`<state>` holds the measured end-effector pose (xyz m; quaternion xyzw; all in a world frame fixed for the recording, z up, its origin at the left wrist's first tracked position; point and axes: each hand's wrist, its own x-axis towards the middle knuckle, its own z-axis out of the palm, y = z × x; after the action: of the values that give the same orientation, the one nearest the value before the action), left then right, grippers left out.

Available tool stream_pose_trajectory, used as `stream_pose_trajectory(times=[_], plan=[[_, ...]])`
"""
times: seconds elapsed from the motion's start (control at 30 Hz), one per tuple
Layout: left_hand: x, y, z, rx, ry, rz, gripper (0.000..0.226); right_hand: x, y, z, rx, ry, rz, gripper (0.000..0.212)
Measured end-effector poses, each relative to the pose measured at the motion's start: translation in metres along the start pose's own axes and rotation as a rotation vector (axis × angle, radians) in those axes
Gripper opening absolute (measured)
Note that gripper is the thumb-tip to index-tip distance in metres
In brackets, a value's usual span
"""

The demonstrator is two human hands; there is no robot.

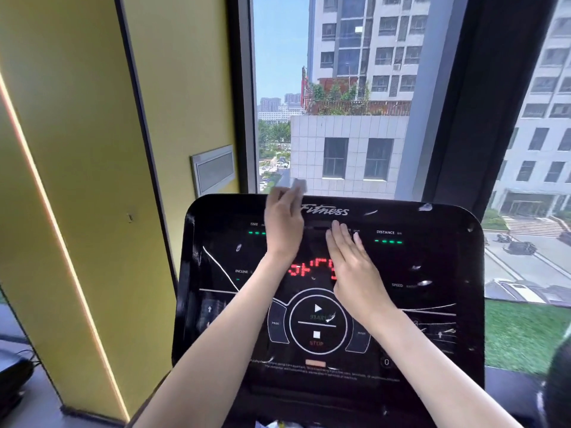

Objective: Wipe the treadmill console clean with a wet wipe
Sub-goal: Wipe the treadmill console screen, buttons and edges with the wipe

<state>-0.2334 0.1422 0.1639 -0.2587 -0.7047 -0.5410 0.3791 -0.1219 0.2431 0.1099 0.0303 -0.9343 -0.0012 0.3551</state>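
Observation:
The black treadmill console (426,304) fills the lower middle of the head view, with red digits, green readouts and START and STOP buttons. White smears and flecks mark its surface. My left hand (282,225) is at the console's top edge, left of the "Fitness" logo, and holds a small white wet wipe (299,185) that sticks out past its fingertips. My right hand (352,267) lies flat with fingers together on the middle of the console, partly covering the red digits. It holds nothing.
A tall window (340,103) rises right behind the console, with a dark frame post (482,103) on the right. A yellow wall (92,149) with a grey vent panel (213,169) stands to the left. A dark object (12,375) sits at the lower left.

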Motion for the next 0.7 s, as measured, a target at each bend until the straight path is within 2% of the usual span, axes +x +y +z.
stream_pose_trajectory(times=[0.03, 0.07, 0.1, 0.17, 0.2, 0.23, 0.27, 0.33, 0.37, 0.4, 0.5, 0.53, 0.57, 0.63, 0.67, 0.7], plan=[[0.000, -0.001, -0.001, 0.001, 0.110, -0.105, 0.022, -0.001, -0.001, 0.000, 0.003, -0.007, 0.000, 0.084], [-0.002, 0.001, 0.000, 0.021, 0.126, -0.113, 0.022, -0.001, -0.002, 0.001, 0.004, -0.021, 0.001, 0.084], [-0.007, 0.008, 0.002, 0.057, 0.041, -0.010, 0.020, 0.000, -0.001, 0.001, 0.000, -0.035, 0.001, 0.084], [-0.017, 0.014, 0.008, 0.105, -0.238, 0.268, 0.020, 0.002, 0.004, -0.003, -0.006, -0.053, -0.015, 0.083], [-0.016, 0.012, 0.007, 0.111, -0.312, 0.331, 0.021, 0.003, 0.006, -0.005, 0.005, -0.051, -0.033, 0.083], [-0.011, 0.009, 0.006, 0.097, -0.301, 0.310, 0.020, 0.003, 0.009, -0.008, 0.026, -0.042, -0.057, 0.084], [-0.007, 0.006, 0.005, 0.074, -0.218, 0.211, 0.019, 0.002, 0.012, -0.012, 0.048, -0.040, -0.076, 0.084], [-0.003, 0.005, 0.004, 0.019, 0.038, -0.104, 0.023, -0.002, 0.018, -0.020, 0.075, -0.019, -0.074, 0.083], [-0.006, 0.009, 0.007, 0.015, 0.097, -0.168, 0.024, -0.005, 0.022, -0.023, 0.081, 0.001, -0.049, 0.083], [-0.011, 0.019, 0.012, 0.052, 0.067, -0.114, 0.022, -0.009, 0.026, -0.025, 0.084, 0.016, -0.013, 0.082], [-0.029, 0.036, 0.029, 0.131, -0.249, 0.285, 0.029, -0.022, 0.044, -0.033, 0.049, 0.052, 0.081, 0.081], [-0.027, 0.034, 0.030, 0.129, -0.267, 0.301, 0.030, -0.026, 0.051, -0.037, 0.031, 0.058, 0.108, 0.082], [-0.024, 0.031, 0.031, 0.108, -0.206, 0.232, 0.027, -0.029, 0.058, -0.041, 0.020, 0.054, 0.131, 0.082], [-0.020, 0.028, 0.031, 0.033, 0.044, -0.068, 0.024, -0.034, 0.069, -0.047, 0.012, 0.019, 0.146, 0.084], [-0.022, 0.032, 0.033, 0.028, 0.107, -0.151, 0.024, -0.035, 0.073, -0.048, 0.005, -0.010, 0.138, 0.085], [-0.026, 0.040, 0.037, 0.054, 0.091, -0.129, 0.023, -0.036, 0.075, -0.049, -0.005, -0.039, 0.127, 0.085]])
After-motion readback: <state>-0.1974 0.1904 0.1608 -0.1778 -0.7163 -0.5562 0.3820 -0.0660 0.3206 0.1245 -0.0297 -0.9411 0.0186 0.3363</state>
